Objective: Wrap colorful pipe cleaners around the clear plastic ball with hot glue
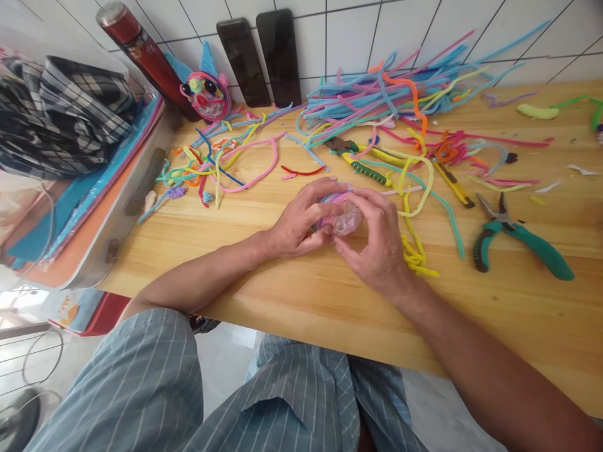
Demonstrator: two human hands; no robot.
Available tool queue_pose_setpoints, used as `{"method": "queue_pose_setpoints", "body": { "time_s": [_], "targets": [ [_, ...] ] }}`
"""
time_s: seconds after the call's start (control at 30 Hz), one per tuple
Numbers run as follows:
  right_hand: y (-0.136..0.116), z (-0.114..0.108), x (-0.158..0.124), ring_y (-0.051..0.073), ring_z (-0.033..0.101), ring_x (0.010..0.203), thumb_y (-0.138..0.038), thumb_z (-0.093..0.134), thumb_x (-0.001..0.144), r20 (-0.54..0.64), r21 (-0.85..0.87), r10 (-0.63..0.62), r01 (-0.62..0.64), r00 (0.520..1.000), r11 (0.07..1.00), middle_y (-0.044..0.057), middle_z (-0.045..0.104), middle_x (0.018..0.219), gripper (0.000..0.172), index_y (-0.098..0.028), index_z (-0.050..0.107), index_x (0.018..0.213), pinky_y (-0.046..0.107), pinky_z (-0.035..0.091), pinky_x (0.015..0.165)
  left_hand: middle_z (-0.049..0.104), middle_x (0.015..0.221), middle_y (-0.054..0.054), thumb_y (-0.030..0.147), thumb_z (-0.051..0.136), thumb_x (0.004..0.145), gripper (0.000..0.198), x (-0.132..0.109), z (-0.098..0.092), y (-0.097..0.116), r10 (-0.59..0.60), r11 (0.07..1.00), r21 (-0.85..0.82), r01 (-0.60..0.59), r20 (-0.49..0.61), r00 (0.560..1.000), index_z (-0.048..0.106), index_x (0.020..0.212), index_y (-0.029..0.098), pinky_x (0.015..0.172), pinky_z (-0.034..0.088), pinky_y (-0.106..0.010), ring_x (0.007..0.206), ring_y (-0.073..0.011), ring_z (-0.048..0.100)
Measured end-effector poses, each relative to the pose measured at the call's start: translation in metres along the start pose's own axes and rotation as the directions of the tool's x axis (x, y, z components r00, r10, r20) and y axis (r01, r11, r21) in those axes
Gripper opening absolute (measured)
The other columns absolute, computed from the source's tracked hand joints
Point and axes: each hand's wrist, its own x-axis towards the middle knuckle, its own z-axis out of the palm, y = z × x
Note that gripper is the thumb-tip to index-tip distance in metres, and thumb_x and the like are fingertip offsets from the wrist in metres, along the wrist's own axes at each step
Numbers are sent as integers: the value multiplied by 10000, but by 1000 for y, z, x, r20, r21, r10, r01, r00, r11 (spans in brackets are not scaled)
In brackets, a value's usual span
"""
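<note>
Between both hands, just above the wooden table (264,282), is a small round clear plastic piece (347,220) with pink and blue pipe cleaner around its edge. My left hand (308,216) has its fingers closed on the left side of this piece. From the other side, my right hand (377,235) grips it with thumb and fingers. The fingers hide much of its rim. Beyond my hands lie green-handled pliers (365,168) and a short red pipe cleaner (303,171). Curled yellow pipe cleaners (414,251) rest right beside my right hand.
A heap of coloured pipe cleaners (377,100) lies along the tiled wall, near two phones (279,59). A red thermos (146,59) and a finished-looking pipe-cleaner figure (207,94) stand back left. Teal-handled pliers (532,242) lie right; a plastic bin (113,220) is left.
</note>
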Motion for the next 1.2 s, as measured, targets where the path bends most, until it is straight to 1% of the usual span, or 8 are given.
{"method": "queue_pose_setpoints", "body": {
  "time_s": [0.2,0.33,0.5,0.6,0.73,0.87,1.07,1.2],
  "targets": [
    [1,-1,1,370,667,1417,-360,786,1012,11,-41,-4,4,1000,999,151,662,1534,683,-325,493,1628,637,589,1187,650,1621,-153,445,562,1156,401,3,1,-2,33,994,-99,-36,-39,999,520,1531,310,1309,516,-623,1559,-298,617],
    [1,-1,0,366,673,1413,-346,810,993,2,-42,-10,10,1000,999,146,666,1524,693,-327,510,1617,633,592,1182,658,1619,-158,491,602,1143,461,3,3,0,-12,985,-174,3,-53,999,497,1554,312,1329,488,-655,1565,-327,617],
    [1,-2,0,374,670,1412,-339,813,987,0,-38,-17,17,1000,999,150,664,1530,696,-322,515,1617,653,581,1189,627,1657,-129,441,526,1155,361,1,4,1,-13,992,-126,10,-19,1000,519,1502,344,1317,499,-657,1584,-313,596],
    [2,-3,-1,380,662,1420,-329,819,978,3,-28,-21,21,1000,999,152,656,1539,714,-319,516,1625,664,570,1201,605,1678,-116,443,523,1144,373,1,5,1,-21,993,-113,20,-3,1000,512,1509,367,1324,484,-665,1587,-318,591],
    [1,-4,-1,384,662,1420,-333,822,978,13,-18,-20,20,1000,1000,149,655,1544,725,-328,510,1633,680,561,1210,609,1658,-124,403,538,1139,383,2,6,2,-4,993,-117,0,-32,999,515,1520,372,1305,505,-644,1577,-314,591],
    [0,-5,0,380,668,1423,-323,824,979,12,-17,-22,22,1000,1000,153,658,1539,705,-326,520,1615,674,567,1208,627,1637,-127,396,536,1146,334,3,6,3,-7,991,-135,0,-51,999,556,1477,354,1299,508,-630,1552,-309,608],
    [-2,-5,2,379,676,1423,-329,849,976,8,-21,-31,31,999,999,156,676,1512,689,-318,531,1586,668,573,1198,646,1620,-131,475,483,1169,297,5,0,7,-101,984,-142,104,26,995,607,1377,303,1309,499,-622,1552,-305,604],
    [-3,-3,3,386,677,1422,-333,848,974,4,-54,-49,49,999,997,157,683,1499,703,-317,511,1591,675,578,1190,689,1534,-125,393,496,1181,204,9,-3,13,-118,982,-153,113,-25,993,614,1299,276,1260,539,-538,1482,-260,647]
  ]
}}
